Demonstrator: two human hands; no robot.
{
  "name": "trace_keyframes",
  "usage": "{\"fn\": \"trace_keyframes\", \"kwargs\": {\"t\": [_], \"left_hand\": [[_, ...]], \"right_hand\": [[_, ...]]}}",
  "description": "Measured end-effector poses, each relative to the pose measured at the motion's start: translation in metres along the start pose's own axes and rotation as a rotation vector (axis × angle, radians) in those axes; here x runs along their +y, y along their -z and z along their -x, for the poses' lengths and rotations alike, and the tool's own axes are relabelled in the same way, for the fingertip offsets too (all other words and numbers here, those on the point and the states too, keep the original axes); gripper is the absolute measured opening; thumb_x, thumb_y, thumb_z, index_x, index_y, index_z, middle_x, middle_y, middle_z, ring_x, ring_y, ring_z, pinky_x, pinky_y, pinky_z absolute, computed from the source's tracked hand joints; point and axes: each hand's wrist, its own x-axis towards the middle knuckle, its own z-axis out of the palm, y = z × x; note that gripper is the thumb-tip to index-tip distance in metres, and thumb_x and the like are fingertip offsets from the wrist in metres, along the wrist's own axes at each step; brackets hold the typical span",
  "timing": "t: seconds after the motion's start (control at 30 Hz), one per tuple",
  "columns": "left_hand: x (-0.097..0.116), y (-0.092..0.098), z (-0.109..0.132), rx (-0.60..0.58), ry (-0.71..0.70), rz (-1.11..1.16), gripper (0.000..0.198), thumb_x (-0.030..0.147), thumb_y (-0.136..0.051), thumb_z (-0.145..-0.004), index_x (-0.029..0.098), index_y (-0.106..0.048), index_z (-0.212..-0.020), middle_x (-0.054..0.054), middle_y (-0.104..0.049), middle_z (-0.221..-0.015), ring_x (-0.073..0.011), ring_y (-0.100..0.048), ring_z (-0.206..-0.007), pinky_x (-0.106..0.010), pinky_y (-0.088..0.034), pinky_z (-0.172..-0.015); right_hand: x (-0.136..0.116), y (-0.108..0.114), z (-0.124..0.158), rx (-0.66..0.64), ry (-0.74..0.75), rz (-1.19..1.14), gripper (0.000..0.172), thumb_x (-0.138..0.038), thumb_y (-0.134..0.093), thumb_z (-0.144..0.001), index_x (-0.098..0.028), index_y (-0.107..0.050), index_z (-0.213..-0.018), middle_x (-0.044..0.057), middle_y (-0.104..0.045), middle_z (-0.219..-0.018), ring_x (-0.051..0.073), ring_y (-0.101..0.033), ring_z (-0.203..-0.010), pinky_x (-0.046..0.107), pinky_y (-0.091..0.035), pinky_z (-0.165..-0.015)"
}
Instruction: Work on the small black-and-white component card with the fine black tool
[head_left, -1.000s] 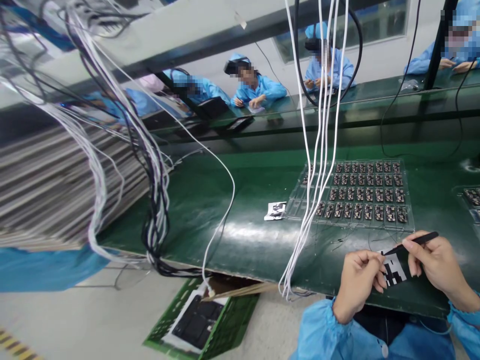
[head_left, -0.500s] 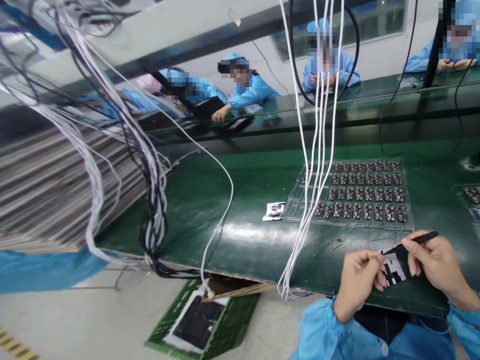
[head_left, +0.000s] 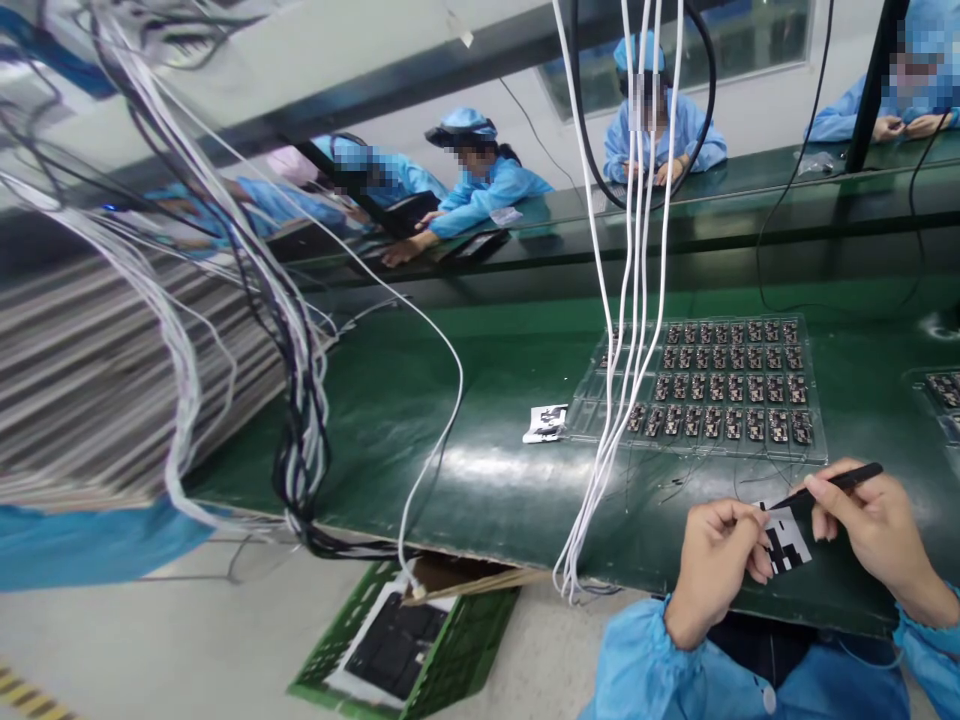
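My left hand [head_left: 718, 555] is closed in a pinch at the left edge of a small white sheet with black patches [head_left: 787, 540], which look like stickers. Between the thumb and fingers of my right hand [head_left: 874, 525] is a pair of black tweezers [head_left: 840, 481]. Their tips point left and reach the sheet's upper left corner, close to my left fingertips. Whether they grip anything is too small to see. Beyond both hands lies a clear plastic tray [head_left: 814, 448] with rows of small circuit boards [head_left: 736, 388].
A second patterned sheet [head_left: 545, 424] lies left of the tray. White cables [head_left: 624, 300] hang down in front of the tray. Thin wires [head_left: 679, 482] lie near my hands. Another tray [head_left: 930, 405] is at the right edge. Co-workers [head_left: 484, 170] sit across the green bench [head_left: 360, 400].
My hands, the sheet and the tweezers stay almost in place. Across the bench, one co-worker's hand has moved left. The view has shifted very slightly.
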Motion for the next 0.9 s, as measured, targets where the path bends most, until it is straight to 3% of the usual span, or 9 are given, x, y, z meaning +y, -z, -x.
{"fn": "trace_keyframes", "kwargs": {"t": [0.1, 0.13, 0.27, 0.4, 0.9], "left_hand": [[0.004, 0.000, 0.002, -0.003, -0.018, -0.009, 0.027, 0.036, -0.062, -0.065, 0.013, -0.055, -0.053, 0.002, -0.050, -0.036, -0.0069, -0.044, -0.029, -0.017, -0.035, -0.033], [0.005, 0.000, 0.003, -0.009, -0.021, -0.012, 0.027, 0.037, -0.062, -0.065, 0.013, -0.054, -0.053, 0.002, -0.050, -0.036, -0.0071, -0.045, -0.029, -0.017, -0.036, -0.033], [0.008, 0.000, 0.006, -0.033, -0.029, -0.029, 0.027, 0.037, -0.061, -0.066, 0.013, -0.055, -0.056, 0.002, -0.051, -0.036, -0.0075, -0.045, -0.029, -0.017, -0.037, -0.033], [0.010, -0.001, 0.008, -0.080, -0.029, -0.086, 0.023, 0.033, -0.057, -0.068, 0.014, -0.054, -0.055, 0.002, -0.051, -0.034, -0.0069, -0.045, -0.029, -0.017, -0.037, -0.034], [0.004, 0.001, 0.006, -0.103, -0.009, -0.210, 0.015, 0.028, -0.057, -0.068, 0.014, -0.056, -0.062, 0.003, -0.050, -0.036, -0.0082, -0.046, -0.031, -0.018, -0.041, -0.038]], "right_hand": [[0.004, 0.004, -0.002, -0.027, 0.073, -0.050, 0.024, -0.034, -0.053, -0.085, -0.017, -0.062, -0.069, 0.005, -0.065, -0.068, 0.019, -0.062, -0.069, 0.030, -0.047, -0.066], [0.003, 0.004, -0.003, -0.071, 0.067, -0.048, 0.026, -0.034, -0.049, -0.087, -0.017, -0.063, -0.073, 0.005, -0.065, -0.071, 0.019, -0.061, -0.070, 0.031, -0.047, -0.067], [-0.008, -0.002, -0.003, -0.299, 0.070, 0.175, 0.022, -0.031, -0.047, -0.088, -0.016, -0.064, -0.087, 0.001, -0.057, -0.063, 0.013, -0.052, -0.051, 0.025, -0.043, -0.051], [-0.018, -0.009, -0.001, -0.434, 0.131, 0.272, 0.023, -0.028, -0.047, -0.088, -0.017, -0.067, -0.084, 0.002, -0.057, -0.074, 0.010, -0.049, -0.051, 0.022, -0.040, -0.046], [-0.012, -0.010, -0.001, -0.419, 0.142, 0.384, 0.025, -0.023, -0.048, -0.084, -0.017, -0.056, -0.061, -0.003, -0.047, -0.056, 0.012, -0.046, -0.050, 0.023, -0.035, -0.048]]}}
